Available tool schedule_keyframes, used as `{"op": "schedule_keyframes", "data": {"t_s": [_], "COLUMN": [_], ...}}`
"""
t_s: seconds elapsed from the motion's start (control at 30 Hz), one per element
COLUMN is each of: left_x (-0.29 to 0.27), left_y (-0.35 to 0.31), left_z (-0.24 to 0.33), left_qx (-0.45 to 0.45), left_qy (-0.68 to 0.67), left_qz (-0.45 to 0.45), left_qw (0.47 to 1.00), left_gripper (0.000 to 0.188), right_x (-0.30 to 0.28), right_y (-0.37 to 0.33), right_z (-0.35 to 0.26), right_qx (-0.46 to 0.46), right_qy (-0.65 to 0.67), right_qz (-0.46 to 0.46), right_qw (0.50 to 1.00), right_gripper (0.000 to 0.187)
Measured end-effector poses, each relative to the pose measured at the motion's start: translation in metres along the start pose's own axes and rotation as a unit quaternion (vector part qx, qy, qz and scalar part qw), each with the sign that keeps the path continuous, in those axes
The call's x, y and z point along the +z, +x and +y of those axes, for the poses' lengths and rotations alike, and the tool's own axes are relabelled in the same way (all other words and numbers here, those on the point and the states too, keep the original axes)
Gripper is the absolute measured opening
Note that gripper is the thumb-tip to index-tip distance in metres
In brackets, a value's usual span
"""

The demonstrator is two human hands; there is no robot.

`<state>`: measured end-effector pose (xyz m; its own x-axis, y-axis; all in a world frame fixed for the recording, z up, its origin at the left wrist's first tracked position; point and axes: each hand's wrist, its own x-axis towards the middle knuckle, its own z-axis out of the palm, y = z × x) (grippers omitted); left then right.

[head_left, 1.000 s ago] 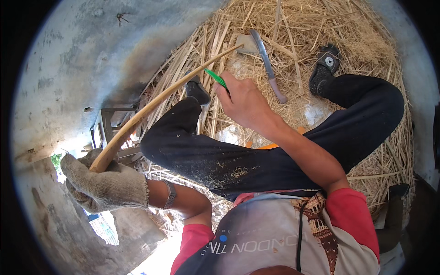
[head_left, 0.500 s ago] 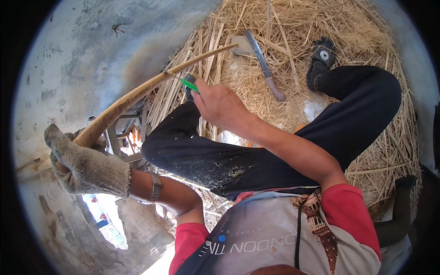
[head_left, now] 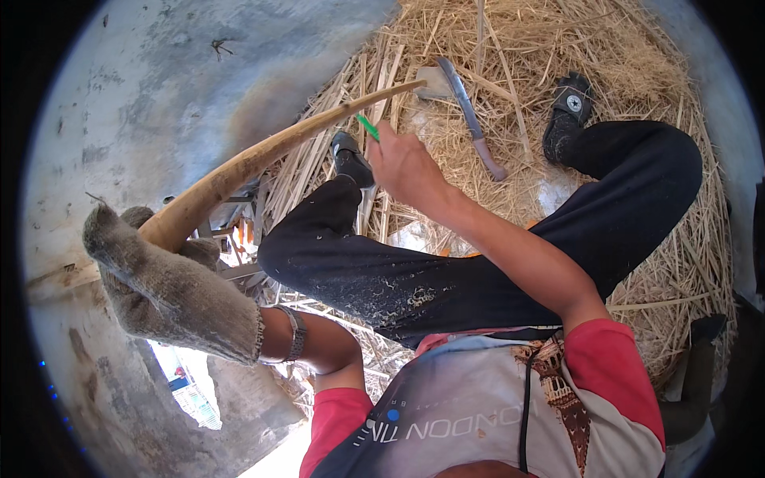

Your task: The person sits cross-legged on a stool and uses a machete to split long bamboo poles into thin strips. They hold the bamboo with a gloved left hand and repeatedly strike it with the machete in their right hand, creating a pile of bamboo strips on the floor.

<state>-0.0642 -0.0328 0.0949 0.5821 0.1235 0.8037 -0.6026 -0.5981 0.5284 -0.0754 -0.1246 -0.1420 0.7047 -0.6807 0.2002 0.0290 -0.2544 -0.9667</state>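
A long, pale wooden pole [head_left: 263,151] slants from the lower left up toward the far middle, thicker at its near end. My left hand [head_left: 171,291], in a grey knitted glove, is wrapped round that thick end. In my bare right hand [head_left: 408,169] is a slim green-handled tool [head_left: 366,126], its thin tip at the upper part of the pole. Whether the tip touches the wood, I cannot tell. A machete [head_left: 468,111] with a dark blade and wooden handle lies on the straw beyond my right hand.
Dry straw and split strips [head_left: 558,40] cover the ground around my legs. My dark shoes [head_left: 570,107] rest on it. A worn grey wall [head_left: 159,95] rises at the left, with a jagged hole [head_left: 191,386] lower down. Another person's arm [head_left: 693,382] shows at the lower right.
My right hand has moved away and to the right along the pole with the green-handled tool. The left hand keeps its grip on the thick end. The whole view has shifted slightly.
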Motion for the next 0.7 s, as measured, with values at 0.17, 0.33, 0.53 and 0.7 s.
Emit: {"op": "schedule_keyframes", "data": {"t_s": [0.17, 0.33, 0.53, 0.7], "left_x": [-0.001, 0.0, -0.001, -0.003], "left_y": [0.004, -0.002, 0.0, 0.0], "left_z": [-0.004, 0.004, 0.002, 0.006], "left_qx": [0.014, 0.017, -0.016, -0.008], "left_qy": [0.045, 0.008, -0.005, -0.009], "left_qz": [0.016, -0.004, -0.01, -0.013], "left_qw": [0.999, 1.0, 1.0, 1.0], "left_gripper": [0.05, 0.042, 0.039, 0.038], "right_x": [-0.005, -0.002, -0.005, -0.005], "right_y": [-0.001, 0.009, 0.007, 0.014], "right_z": [-0.031, 0.02, -0.027, 0.021], "right_qx": [-0.015, -0.015, 0.018, 0.083], "right_qy": [0.004, -0.128, -0.032, -0.09], "right_qz": [-0.045, 0.022, -0.05, -0.017], "right_qw": [0.999, 0.991, 0.998, 0.992], "right_gripper": [0.022, 0.023, 0.026, 0.028]}}
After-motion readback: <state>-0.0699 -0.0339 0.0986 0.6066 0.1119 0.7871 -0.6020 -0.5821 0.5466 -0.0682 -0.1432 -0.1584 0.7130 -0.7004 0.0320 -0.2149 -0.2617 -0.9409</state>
